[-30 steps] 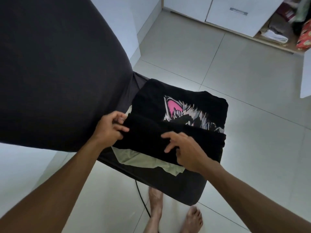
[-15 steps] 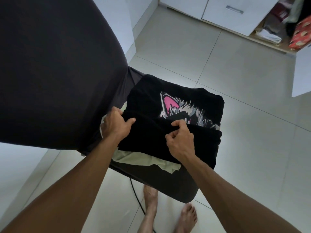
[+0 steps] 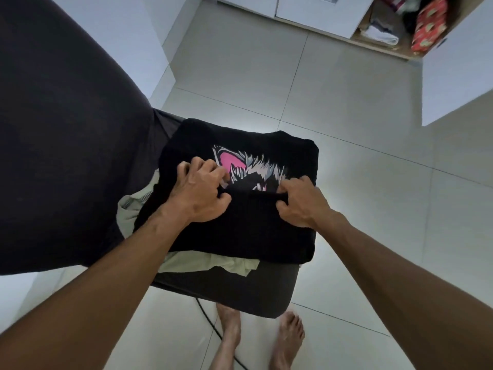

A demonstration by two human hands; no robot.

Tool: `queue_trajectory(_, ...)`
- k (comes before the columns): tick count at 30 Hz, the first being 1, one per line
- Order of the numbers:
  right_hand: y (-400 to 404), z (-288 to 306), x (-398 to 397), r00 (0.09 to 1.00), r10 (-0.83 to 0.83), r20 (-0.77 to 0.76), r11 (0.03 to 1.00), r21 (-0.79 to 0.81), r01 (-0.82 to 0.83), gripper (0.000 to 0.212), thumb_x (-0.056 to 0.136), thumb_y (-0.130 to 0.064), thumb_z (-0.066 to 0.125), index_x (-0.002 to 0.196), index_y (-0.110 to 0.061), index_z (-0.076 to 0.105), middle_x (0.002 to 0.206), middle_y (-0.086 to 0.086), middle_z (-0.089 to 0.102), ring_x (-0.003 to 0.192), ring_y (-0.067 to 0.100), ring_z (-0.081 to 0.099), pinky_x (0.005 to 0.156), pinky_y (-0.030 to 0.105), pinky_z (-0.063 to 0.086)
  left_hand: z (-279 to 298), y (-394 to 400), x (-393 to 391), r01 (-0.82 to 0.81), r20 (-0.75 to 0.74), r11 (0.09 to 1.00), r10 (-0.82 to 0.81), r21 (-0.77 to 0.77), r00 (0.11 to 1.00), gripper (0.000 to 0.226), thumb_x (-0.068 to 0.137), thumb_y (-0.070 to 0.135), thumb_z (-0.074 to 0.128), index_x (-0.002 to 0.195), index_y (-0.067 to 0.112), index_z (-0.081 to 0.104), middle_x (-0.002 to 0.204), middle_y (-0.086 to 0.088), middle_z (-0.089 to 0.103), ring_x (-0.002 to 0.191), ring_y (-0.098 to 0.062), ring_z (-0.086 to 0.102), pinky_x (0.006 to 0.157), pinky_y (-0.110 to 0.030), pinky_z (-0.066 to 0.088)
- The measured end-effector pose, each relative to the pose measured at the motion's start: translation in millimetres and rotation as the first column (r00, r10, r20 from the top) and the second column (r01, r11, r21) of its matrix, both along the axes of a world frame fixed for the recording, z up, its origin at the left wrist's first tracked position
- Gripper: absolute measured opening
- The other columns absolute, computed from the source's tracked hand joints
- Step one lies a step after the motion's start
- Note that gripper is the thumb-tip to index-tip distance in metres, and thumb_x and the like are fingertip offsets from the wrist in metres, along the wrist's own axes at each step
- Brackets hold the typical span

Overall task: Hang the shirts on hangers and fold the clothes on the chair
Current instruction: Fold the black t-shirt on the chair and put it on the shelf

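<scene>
The black shirt lies on the seat of the chair, folded into a block whose long axis runs left to right across the seat. Its printed face is turned up: a pink and grey graphic sits on the far half, with the near half folded over toward it, so the lower part of the print is covered. The fold's free edge runs as a straight line between the two hands. The left hand has its fingers curled down onto that edge at the left end, thumb underneath, pinching the cloth. The right hand grips the same edge at the right end, fingers bent over it and thumb tucked against the fabric. A pale green garment lies beneath the black shirt; only its crumpled margins show at the near side and at the left, and its shape cannot be made out. The chair back, covered in dark fabric, fills the left of the view and is cut off by the frame. A dark cable runs over the tiled floor under the seat, beside two bare feet. An open cupboard at the top right holds stacked items too small to identify.
</scene>
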State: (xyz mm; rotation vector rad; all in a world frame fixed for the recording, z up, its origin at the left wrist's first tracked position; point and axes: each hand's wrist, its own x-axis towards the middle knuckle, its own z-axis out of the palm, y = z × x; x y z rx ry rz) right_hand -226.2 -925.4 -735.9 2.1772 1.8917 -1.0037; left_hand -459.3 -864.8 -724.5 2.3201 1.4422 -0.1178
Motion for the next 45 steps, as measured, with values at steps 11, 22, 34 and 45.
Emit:
queue_trajectory(11,-4,-17,84,0.970,0.144,-0.196,0.958,-0.220,-0.187,0.033,0.090,-0.048,0.067,0.105,-0.019,0.066,0.083,-0.012,0.053,0.085,0.018,0.055,0.064,0.023,0.038,-9,0,91,0.204,-0.183,0.945,-0.255,-0.256,0.950,0.016,0.095,0.051,0.055,0.096,0.036,0.059,0.104,0.009,0.045,0.110,-0.018,0.039,0.104,-0.044,0.023)
queue_trajectory(22,-56,-41,146,0.950,-0.137,-0.280,0.696,-0.710,-0.109,0.058,0.075,-0.048,0.084,0.121,-0.019,0.064,0.112,0.001,0.067,0.108,0.026,0.064,0.083,0.041,0.060,2,16,119,0.150,-0.388,0.904,-0.316,-0.401,0.866,0.026,0.094,0.051,0.057,0.076,0.033,0.058,0.089,0.008,0.058,0.087,-0.013,0.052,0.097,-0.049,0.032)
queue_trajectory(34,-50,-92,129,0.997,-0.057,0.054,0.984,-0.167,0.065,0.020,0.094,-0.012,0.054,0.111,-0.020,0.061,0.111,0.002,0.054,0.102,0.025,0.047,0.076,0.041,0.047,-5,9,132,0.046,-0.381,0.927,-0.199,-0.373,0.903,0.025,0.097,0.046,0.054,0.077,0.032,0.061,0.083,0.010,0.055,0.092,-0.016,0.053,0.107,-0.054,0.027)
queue_trajectory(45,-38,-48,122,0.975,0.215,-0.063,0.940,-0.257,-0.224,0.026,0.093,-0.030,0.055,0.114,-0.018,0.065,0.106,0.007,0.057,0.101,0.029,0.053,0.083,0.040,0.051,-2,-1,117,0.053,-0.263,0.942,-0.146,-0.331,0.954,0.026,0.094,0.049,0.057,0.074,0.034,0.059,0.090,0.010,0.055,0.098,-0.016,0.051,0.102,-0.048,0.025)
